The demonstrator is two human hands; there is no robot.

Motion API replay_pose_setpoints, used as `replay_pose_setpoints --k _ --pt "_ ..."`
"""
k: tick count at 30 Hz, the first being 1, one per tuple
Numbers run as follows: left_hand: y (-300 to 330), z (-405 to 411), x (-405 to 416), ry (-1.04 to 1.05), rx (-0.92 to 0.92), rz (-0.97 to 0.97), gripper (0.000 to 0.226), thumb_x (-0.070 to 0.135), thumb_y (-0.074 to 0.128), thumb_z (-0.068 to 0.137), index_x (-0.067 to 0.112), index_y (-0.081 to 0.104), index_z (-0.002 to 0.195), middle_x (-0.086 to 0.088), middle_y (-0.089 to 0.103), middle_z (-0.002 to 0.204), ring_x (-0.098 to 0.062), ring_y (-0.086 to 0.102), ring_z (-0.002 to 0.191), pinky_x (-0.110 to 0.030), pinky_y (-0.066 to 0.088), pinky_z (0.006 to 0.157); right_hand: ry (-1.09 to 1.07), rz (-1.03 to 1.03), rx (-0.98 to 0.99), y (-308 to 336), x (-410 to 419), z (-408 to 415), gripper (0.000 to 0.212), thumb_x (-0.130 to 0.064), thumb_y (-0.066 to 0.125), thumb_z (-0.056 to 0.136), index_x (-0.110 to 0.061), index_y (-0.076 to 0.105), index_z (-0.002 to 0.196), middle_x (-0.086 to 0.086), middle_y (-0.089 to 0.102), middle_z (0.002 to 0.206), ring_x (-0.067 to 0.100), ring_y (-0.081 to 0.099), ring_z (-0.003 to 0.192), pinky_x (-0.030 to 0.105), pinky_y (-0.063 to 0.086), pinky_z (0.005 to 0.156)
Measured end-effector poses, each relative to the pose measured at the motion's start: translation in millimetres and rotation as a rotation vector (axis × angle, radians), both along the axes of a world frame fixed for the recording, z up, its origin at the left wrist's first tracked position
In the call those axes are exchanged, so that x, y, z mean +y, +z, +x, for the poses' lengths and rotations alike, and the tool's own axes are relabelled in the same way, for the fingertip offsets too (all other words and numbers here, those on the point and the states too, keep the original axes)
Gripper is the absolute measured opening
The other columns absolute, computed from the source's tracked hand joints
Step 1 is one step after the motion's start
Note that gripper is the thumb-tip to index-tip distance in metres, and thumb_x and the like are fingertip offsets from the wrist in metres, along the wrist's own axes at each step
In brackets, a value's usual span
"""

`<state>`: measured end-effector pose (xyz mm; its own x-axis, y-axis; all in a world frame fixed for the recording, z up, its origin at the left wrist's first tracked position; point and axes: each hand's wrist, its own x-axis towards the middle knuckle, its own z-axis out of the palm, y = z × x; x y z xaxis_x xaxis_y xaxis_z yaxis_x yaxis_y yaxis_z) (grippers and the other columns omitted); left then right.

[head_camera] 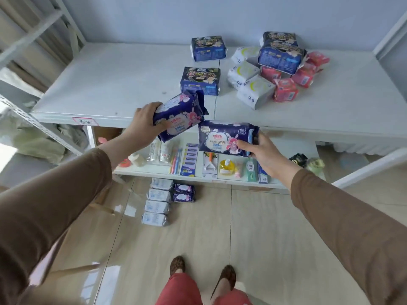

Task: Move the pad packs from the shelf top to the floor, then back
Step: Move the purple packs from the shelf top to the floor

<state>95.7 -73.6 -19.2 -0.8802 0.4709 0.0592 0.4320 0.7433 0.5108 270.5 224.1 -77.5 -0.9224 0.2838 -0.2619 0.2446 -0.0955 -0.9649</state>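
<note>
My left hand (144, 122) grips a dark purple pad pack (179, 116) by its left end, tilted, just in front of the shelf top's front edge (123, 119). My right hand (263, 154) holds a second purple pad pack (225, 138) by its right end, lower and in front of that edge. On the white shelf top lie dark blue packs (200, 81), white packs (253, 89) and red packs (285, 90). On the floor below stand a column of pale blue packs (157, 202) and two purple packs (184, 192).
A lower shelf (198, 178) holds toothbrushes, boxes and small bottles. White shelf posts rise at the left (39, 27) and right (389, 29). My feet (224, 278) stand on the tiled floor in front of the shelf.
</note>
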Motion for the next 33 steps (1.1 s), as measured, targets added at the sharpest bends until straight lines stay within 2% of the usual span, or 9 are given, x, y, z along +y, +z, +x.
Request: replay_pose_setpoints --k 3,5,11,14,18,22,26,30,33 --pt "-28.3 16.6 -38.4 -0.051 -0.111 -0.025 0.047 0.030 0.065 0.090 0.015 0.049 0.132 -0.007 0.057 0.121 -0.027 0.053 0.108 -0.047 0.049 0.089 0.044 0.016 -0.077 -26.2 -28.6 26.1 0.042 -0.018 0.080 0.082 -0.032 0.062 0.118 -0.007 0.074 0.115 0.015 0.069 0.108 0.030 0.055 0.091" --pt "-49.0 24.9 -64.7 -0.092 -0.161 -0.047 0.050 0.033 0.069 0.086 0.017 0.051 0.130 -0.004 0.055 0.117 -0.024 0.056 0.101 -0.038 0.051 0.083 0.056 0.039 -0.139 -45.4 -51.2 38.4 0.039 -0.019 0.080 0.082 -0.033 0.063 0.114 -0.011 0.075 0.111 0.013 0.069 0.107 0.028 0.055 0.091" --pt "-128.8 35.5 -138.6 -0.079 -0.253 -0.161 0.056 0.035 0.075 0.078 0.027 0.055 0.130 -0.002 0.052 0.109 -0.021 0.055 0.093 -0.025 0.042 0.073 0.057 0.106 -0.308 -114.7 -134.5 63.8 0.054 -0.011 0.083 0.079 -0.022 0.057 0.125 -0.002 0.069 0.124 0.016 0.066 0.114 0.034 0.053 0.097" --pt "-182.7 32.7 -169.6 -0.104 -0.338 -0.167 0.052 0.031 0.076 0.078 0.024 0.058 0.127 -0.004 0.056 0.107 -0.024 0.058 0.092 -0.032 0.045 0.076 0.046 0.156 -0.401 -160.1 -179.9 72.2 0.053 -0.012 0.084 0.077 -0.022 0.056 0.121 0.000 0.069 0.122 0.017 0.066 0.110 0.033 0.053 0.095" --pt "-267.6 29.9 -189.9 -0.173 -0.363 -0.255 0.042 0.030 0.074 0.078 0.021 0.062 0.117 -0.002 0.061 0.104 -0.023 0.058 0.091 -0.034 0.047 0.074 0.032 0.193 -0.480 -232.2 -228.7 87.0 0.049 -0.016 0.085 0.076 -0.023 0.057 0.115 -0.006 0.070 0.110 0.014 0.069 0.097 0.020 0.054 0.080" --pt "-365.5 29.5 -185.7 -0.213 -0.348 -0.329 0.036 0.030 0.072 0.079 0.017 0.063 0.110 -0.006 0.063 0.098 -0.028 0.059 0.086 -0.035 0.048 0.075 0.080 0.221 -0.538 -317.1 -259.2 95.6 0.049 -0.016 0.081 0.079 -0.023 0.056 0.120 -0.006 0.069 0.113 0.014 0.067 0.103 0.030 0.053 0.089" --pt "-474.2 30.8 -171.3 -0.256 -0.341 -0.361 0.046 0.031 0.071 0.081 0.021 0.059 0.124 -0.007 0.063 0.109 -0.032 0.052 0.097 -0.034 0.038 0.079 0.114 0.276 -0.559 -407.9 -270.8 93.8 0.054 -0.016 0.078 0.081 -0.028 0.052 0.126 -0.016 0.063 0.115 0.003 0.062 0.103 0.010 0.043 0.078" --pt "-579.4 26.2 -152.3 -0.287 -0.323 -0.398 0.050 0.026 0.071 0.080 0.020 0.056 0.127 -0.007 0.060 0.121 -0.032 0.051 0.102 -0.040 0.046 0.085 0.133 0.337 -0.570 -506.7 -265.5 87.5 0.051 -0.014 0.077 0.079 -0.023 0.053 0.123 -0.008 0.064 0.115 0.009 0.063 0.102 0.016 0.045 0.078" --pt "-646.8 19.5 -137.5 -0.310 -0.303 -0.404 0.057 0.018 0.071 0.076 0.017 0.054 0.130 -0.008 0.057 0.122 -0.034 0.050 0.106 -0.043 0.047 0.088 0.107 0.350 -0.553 -573.6 -260.8 80.3 0.051 -0.010 0.078 0.078 -0.020 0.054 0.122 -0.010 0.064 0.110 0.002 0.062 0.095 0.004 0.040 0.071"
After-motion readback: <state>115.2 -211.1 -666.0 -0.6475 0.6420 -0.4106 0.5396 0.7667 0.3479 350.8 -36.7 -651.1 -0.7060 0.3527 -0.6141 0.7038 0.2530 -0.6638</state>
